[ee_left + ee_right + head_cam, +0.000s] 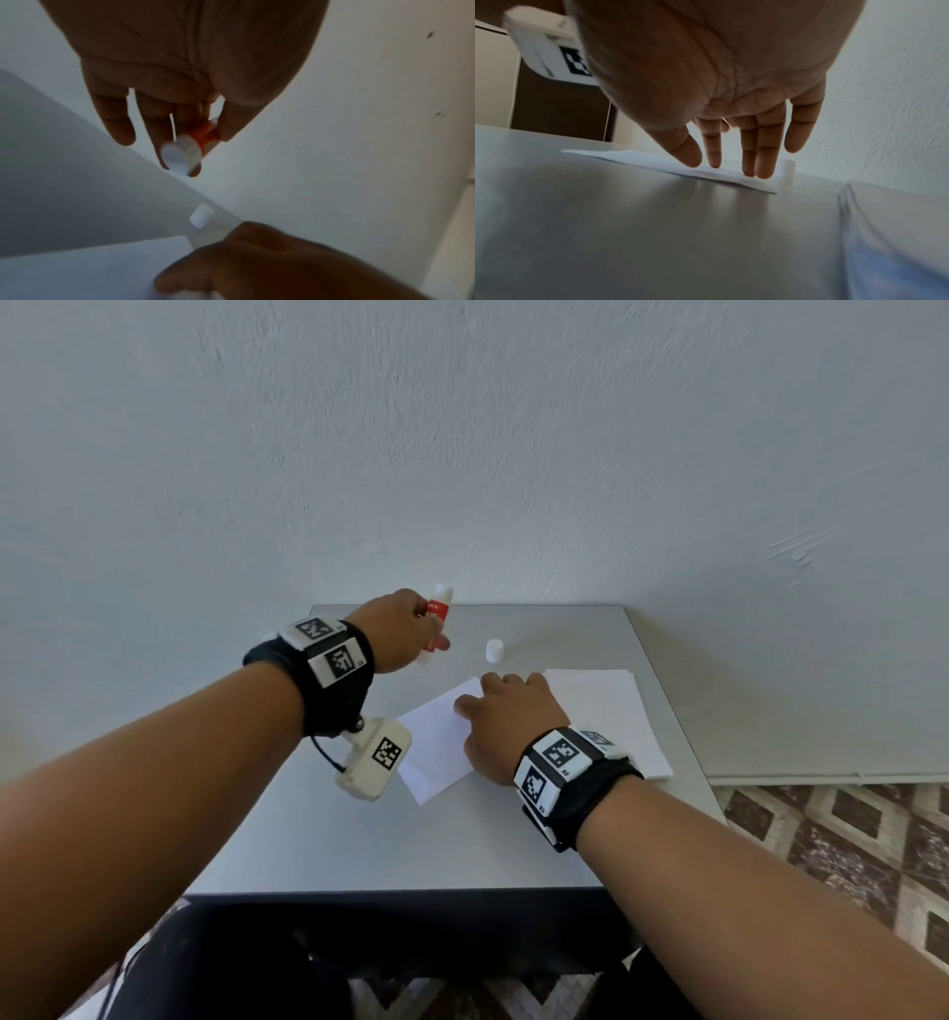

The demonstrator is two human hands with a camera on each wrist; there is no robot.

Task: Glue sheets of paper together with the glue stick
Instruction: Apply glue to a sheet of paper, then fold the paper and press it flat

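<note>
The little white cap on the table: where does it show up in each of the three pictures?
Head view: the cap stands on the grey table, just beyond the right hand.
Left wrist view: the cap is below centre, under the glue stick, near the wall.
Right wrist view: a white shape behind the fingertips is probably the cap.
Shared landmark: the sheet of paper that the right hand presses.

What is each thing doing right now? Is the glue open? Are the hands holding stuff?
glue stick: uncapped, held up off the table
cap: off, standing alone on the table
left hand: gripping the glue stick
right hand: fingers straight, pressing down on the sheet
sheet of paper: flat on the table, turned at an angle
paper stack: lying flat, untouched
table: holding the papers and cap
</note>
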